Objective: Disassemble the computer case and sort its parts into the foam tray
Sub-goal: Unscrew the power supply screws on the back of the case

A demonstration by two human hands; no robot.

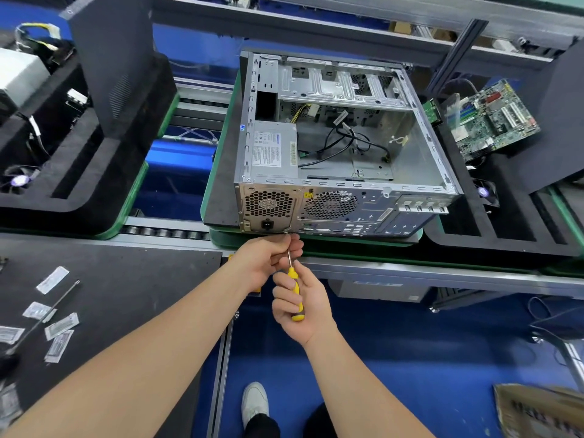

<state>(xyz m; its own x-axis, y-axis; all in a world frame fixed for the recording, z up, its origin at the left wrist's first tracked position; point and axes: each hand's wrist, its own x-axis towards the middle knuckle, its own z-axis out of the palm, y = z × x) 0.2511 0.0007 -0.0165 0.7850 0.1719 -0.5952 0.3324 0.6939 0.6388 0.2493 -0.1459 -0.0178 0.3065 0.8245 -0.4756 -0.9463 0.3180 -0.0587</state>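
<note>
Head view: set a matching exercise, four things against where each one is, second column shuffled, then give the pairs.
Things:
1. screwdriver
2. power supply
3. motherboard
4. packets

Places:
A. on the dark mat at left
B. inside the case, near left corner
C. in the grip of the right hand
D. on the foam tray right of the case

Pairs: 1-C, 2-B, 3-D, 4-A.

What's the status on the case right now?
Right hand grips screwdriver, left hand pinches its shaft. Tip at rear of case, power supply inside. Nothing blocking.
</note>
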